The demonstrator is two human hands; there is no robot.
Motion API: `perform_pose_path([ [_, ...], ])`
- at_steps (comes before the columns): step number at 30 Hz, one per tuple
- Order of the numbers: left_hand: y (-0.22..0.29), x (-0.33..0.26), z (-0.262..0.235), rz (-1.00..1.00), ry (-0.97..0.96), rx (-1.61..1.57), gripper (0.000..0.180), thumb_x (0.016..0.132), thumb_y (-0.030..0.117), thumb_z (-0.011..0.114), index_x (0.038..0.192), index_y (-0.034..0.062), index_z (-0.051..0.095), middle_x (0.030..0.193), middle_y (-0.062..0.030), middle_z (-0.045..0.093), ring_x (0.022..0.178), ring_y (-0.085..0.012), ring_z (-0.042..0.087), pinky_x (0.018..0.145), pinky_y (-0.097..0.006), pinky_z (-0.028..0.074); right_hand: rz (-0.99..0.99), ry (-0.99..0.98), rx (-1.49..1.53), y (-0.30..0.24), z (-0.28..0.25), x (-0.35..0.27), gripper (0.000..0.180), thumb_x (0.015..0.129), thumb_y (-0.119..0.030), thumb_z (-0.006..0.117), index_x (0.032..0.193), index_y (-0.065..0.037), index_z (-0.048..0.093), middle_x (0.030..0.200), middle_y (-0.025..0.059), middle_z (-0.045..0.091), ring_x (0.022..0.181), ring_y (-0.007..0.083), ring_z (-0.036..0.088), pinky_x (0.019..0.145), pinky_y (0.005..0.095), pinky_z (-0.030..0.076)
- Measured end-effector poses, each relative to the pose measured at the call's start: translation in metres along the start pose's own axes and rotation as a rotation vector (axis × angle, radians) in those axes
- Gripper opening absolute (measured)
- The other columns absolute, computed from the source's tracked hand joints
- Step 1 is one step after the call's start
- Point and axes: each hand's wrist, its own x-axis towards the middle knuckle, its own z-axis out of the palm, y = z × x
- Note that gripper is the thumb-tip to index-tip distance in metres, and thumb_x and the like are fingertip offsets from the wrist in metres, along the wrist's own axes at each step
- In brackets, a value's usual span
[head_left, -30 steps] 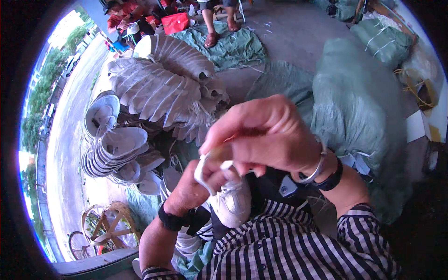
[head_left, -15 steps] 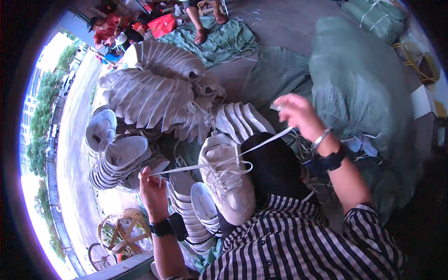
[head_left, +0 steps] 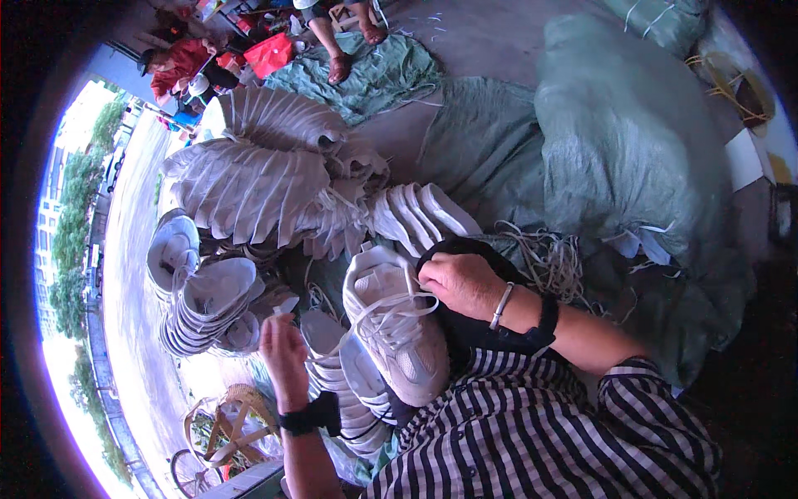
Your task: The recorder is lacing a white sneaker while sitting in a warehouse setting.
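A white lace-up sneaker (head_left: 407,353) rests at my lap, toe toward me, with a white shoelace (head_left: 391,316) lying loosely across its tongue and eyelets. My right hand (head_left: 465,287) is at the shoe's right side, fingers closed on the lace beside its collar. Left of the shoe, my left hand (head_left: 284,353) is raised over a stack of white shoe uppers (head_left: 320,333), its fingers pinched together. Blur at those fingertips hides what they hold, if anything. Another white upper (head_left: 357,370) leans against the sneaker's left side.
Rows of nested white uppers (head_left: 249,187) are piled ahead, with a further stack (head_left: 212,291) at left. A bundle of loose laces (head_left: 549,262) lies right of my knee. A big green woven sack (head_left: 623,141) stands at right. A person (head_left: 174,66) sits far left; another's legs (head_left: 328,41) show ahead.
The lace stretched taut between both hands is no longer taut. My right hand has come down and left to the shoe; my left hand has dropped slightly and shifted right.
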Motion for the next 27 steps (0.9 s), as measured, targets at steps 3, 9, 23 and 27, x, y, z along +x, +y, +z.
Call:
perform_pose_path([
  [3, -0.015, -0.009, 0.028, 0.071, -0.132, 0.008, 0.013, 0.092, 0.014, 0.047, 0.091, 0.005, 0.057, 0.069, 0.0007, 0.054, 0.054, -0.0039, 0.041, 0.046, -0.017, 0.031, 0.018, 0.02, -0.013, -0.002, 0.001, -0.006, 0.007, 0.078, -0.015, 0.059, 0.077, -0.008, 0.059, 0.074, 0.007, 0.059, 0.069, 0.0272, 0.06, 0.061, 0.0361, 0.048],
  [9, -0.017, -0.019, 0.048, 0.103, -0.261, 0.131, 0.018, 0.091, 0.011, 0.049, 0.102, 0.002, 0.06, 0.078, -0.0027, 0.062, 0.064, -0.0043, 0.051, 0.046, -0.018, 0.038, 0.042, 0.068, 0.006, 0.003, 0.007, -0.002, 0.009, 0.077, -0.017, 0.061, 0.076, -0.008, 0.062, 0.073, 0.0074, 0.06, 0.069, 0.0269, 0.06, 0.06, 0.0356, 0.047],
  [23, -0.021, -0.031, 0.048, -0.076, -0.196, 0.122, 0.016, 0.085, 0.014, 0.06, 0.085, -0.0017, 0.061, 0.074, 0.0025, 0.058, 0.068, -0.0034, 0.048, 0.061, -0.018, 0.038, -0.046, -0.212, 0.029, -0.003, -0.006, 0.015, 0.007, 0.078, -0.012, 0.056, 0.076, -0.006, 0.059, 0.074, 0.0119, 0.06, 0.071, 0.0286, 0.06, 0.063, 0.0382, 0.047],
  [27, -0.032, -0.028, 0.051, 0.003, -0.183, -0.002, 0.018, 0.085, 0.016, 0.061, 0.084, -0.0016, 0.062, 0.073, 0.0024, 0.058, 0.067, -0.0039, 0.048, 0.06, -0.018, 0.038, -0.111, -0.18, -0.086, -0.008, -0.004, 0.019, 0.006, 0.078, -0.012, 0.058, 0.082, -0.007, 0.058, 0.071, 0.0096, 0.06, 0.069, 0.0275, 0.061, 0.059, 0.0378, 0.047],
])
